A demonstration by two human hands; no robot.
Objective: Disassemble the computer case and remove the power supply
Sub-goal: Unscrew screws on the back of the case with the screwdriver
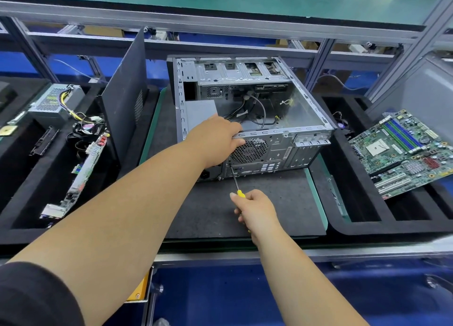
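Your left hand (pixel 215 142) clamps the computer case (pixel 252 120) rim; your right hand (pixel 257 209) grips the screwdriver (pixel 235 178). Power supply (pixel 199 112) at 10 o'clock inside — probably heavy, rigid; grasp its box sides.

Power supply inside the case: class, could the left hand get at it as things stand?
Probably yes: the case lies open-sided upward, and the left hand already grips the rear rim beside the grey power supply, nothing covering it.
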